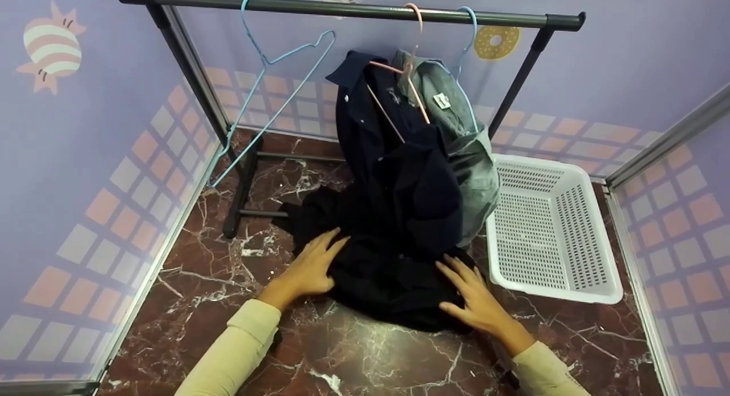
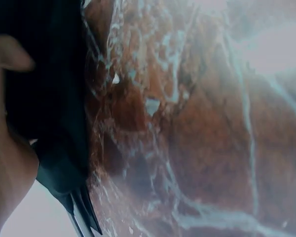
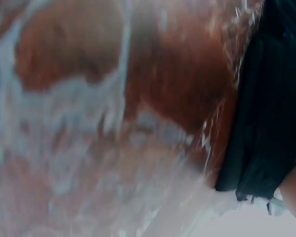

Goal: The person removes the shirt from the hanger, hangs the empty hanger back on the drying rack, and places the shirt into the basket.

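A black cloth garment (image 1: 393,290) lies bunched on the dark red marbled surface, under the hanging clothes. My left hand (image 1: 308,267) rests on its left side with fingers spread. On the right side, my right hand (image 1: 470,296) touches the cloth with its fingers extended. The left wrist view has part of the left hand (image 2: 7,153) against the black cloth (image 2: 52,103). At the right edge of the right wrist view, the cloth (image 3: 271,108) hangs beside a sliver of the right hand (image 3: 295,195). A navy collared shirt (image 1: 422,196) droops down to the black garment.
The navy shirt is on a pink hanger (image 1: 414,93) on a black rack rail (image 1: 342,9). Behind it, a grey-green shirt (image 1: 473,173) hangs on a blue hanger (image 1: 472,39). A bare blue hanger (image 1: 245,20) hangs left. At right stands a white perforated basket (image 1: 604,296), near the wall (image 1: 684,202).
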A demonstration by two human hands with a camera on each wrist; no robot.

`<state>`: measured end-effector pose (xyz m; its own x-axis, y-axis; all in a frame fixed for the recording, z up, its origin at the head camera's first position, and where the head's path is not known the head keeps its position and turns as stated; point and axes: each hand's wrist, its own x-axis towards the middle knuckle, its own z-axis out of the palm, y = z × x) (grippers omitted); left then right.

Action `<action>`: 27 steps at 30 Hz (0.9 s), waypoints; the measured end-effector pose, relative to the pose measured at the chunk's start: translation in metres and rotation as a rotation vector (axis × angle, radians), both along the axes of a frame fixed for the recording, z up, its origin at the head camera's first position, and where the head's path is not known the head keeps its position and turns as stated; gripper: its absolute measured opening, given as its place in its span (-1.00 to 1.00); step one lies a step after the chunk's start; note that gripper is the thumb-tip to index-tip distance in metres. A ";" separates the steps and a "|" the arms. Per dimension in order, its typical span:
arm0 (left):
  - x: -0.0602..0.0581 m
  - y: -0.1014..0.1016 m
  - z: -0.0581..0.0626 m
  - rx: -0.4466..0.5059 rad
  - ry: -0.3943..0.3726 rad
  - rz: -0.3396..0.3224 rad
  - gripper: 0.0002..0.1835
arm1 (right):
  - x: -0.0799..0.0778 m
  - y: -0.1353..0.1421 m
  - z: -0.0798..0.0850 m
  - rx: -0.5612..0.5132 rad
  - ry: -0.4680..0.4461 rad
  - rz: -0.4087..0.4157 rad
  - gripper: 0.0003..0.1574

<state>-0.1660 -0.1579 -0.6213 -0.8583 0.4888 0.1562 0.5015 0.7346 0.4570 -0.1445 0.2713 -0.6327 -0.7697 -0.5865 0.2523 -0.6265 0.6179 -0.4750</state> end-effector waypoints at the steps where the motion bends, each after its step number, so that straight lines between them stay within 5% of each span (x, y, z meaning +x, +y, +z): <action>1: 0.000 -0.003 0.001 0.018 -0.011 -0.008 0.02 | 0.000 -0.003 0.000 0.011 0.011 -0.013 0.06; 6: -0.002 -0.016 0.009 0.168 0.042 0.006 -0.21 | 0.000 -0.012 -0.007 0.078 0.052 -0.071 -0.12; 10: -0.018 -0.021 0.014 0.210 0.123 0.168 -0.42 | -0.003 -0.012 -0.011 0.077 0.063 -0.077 -0.25; 14: -0.047 -0.019 0.015 0.078 0.006 0.397 -0.24 | -0.004 -0.011 -0.013 0.052 0.074 -0.082 -0.31; 17: -0.067 -0.015 0.013 0.003 -0.128 0.491 -0.13 | -0.004 -0.011 -0.015 0.037 0.062 -0.076 -0.32; 22: -0.088 -0.005 0.011 0.040 -0.283 0.556 -0.12 | -0.004 -0.011 -0.017 0.004 0.037 -0.078 -0.36; 27: -0.093 0.003 0.010 0.074 -0.210 0.528 -0.37 | -0.005 -0.010 -0.017 -0.004 0.008 -0.099 -0.37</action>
